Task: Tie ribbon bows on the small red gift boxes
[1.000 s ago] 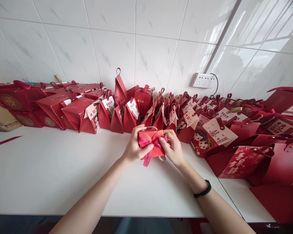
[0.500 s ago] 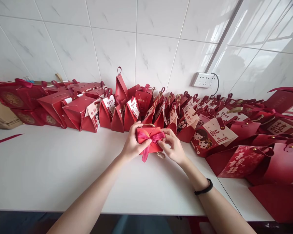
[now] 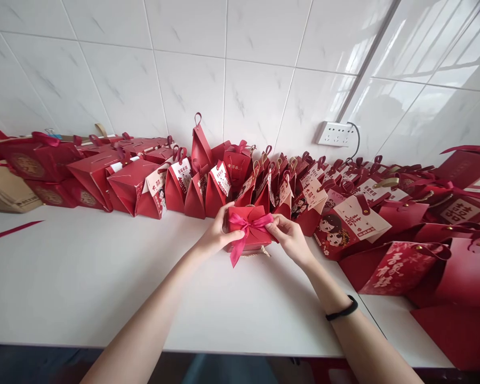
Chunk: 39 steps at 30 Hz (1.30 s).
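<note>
A small red gift box [image 3: 253, 216] stands on the white table [image 3: 84, 282], tied with a pink ribbon [image 3: 244, 234] whose tail hangs down its front. My left hand [image 3: 218, 233] grips the box's left side, with the thumb pressed near the ribbon's knot. At the box's right corner my right hand [image 3: 290, 238] pinches the ribbon's right loop. A rope handle [image 3: 260, 254] shows under the box.
A long row of red gift bags and boxes [image 3: 208, 181] lines the tiled wall. More red bags [image 3: 400, 266] lie piled at the right. A loose red ribbon [image 3: 12, 231] lies at the far left. A wall socket [image 3: 336, 133] sits above the bags.
The box has tipped more upright and shifted slightly away from me. My right fingers moved up to the ribbon's right loop. The view shifted a little.
</note>
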Motion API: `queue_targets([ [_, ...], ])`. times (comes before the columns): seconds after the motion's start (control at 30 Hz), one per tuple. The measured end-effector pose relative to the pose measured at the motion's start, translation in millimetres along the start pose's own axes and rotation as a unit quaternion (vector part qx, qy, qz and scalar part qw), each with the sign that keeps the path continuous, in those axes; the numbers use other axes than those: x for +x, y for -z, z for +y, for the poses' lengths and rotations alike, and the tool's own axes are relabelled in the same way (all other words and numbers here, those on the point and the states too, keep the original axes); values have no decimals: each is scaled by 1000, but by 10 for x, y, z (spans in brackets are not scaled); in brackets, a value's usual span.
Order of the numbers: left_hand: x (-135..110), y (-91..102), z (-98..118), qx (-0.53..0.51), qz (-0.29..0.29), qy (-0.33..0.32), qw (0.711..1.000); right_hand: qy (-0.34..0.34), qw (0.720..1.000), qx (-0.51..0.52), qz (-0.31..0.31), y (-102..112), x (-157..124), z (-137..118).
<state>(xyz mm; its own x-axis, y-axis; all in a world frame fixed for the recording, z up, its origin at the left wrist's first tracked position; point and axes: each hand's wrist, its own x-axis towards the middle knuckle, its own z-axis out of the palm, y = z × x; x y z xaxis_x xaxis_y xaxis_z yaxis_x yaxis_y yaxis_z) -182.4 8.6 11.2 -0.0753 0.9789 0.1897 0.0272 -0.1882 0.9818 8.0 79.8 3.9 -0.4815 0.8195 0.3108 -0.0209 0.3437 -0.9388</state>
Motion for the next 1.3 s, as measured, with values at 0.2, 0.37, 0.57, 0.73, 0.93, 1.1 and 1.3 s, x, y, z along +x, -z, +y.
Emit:
queue_targets([
  [0.2,56,63,-77,-34,4,71,997,-129,985,76,-80,99,19,-19],
  [0.37,71,91,-98,-54,-20,89,994,-160,971,113,-138,198,48,25],
  [0.57,84,97,-121,-69,-1,94,993,-167,961,154,-158,276,65,31],
  [0.73,97,108,-151,-61,-13,87,994,-175,955,181,-154,325,68,35],
  [0.93,35,25,-115,33,108,-37,993,-189,952,200,-130,318,74,84],
  [1.1,-62,-20,-24,186,66,-175,965,-207,949,209,-111,273,72,95],
  [1.3,-72,-66,-3,219,25,-184,958,-218,942,217,-135,223,66,78],
])
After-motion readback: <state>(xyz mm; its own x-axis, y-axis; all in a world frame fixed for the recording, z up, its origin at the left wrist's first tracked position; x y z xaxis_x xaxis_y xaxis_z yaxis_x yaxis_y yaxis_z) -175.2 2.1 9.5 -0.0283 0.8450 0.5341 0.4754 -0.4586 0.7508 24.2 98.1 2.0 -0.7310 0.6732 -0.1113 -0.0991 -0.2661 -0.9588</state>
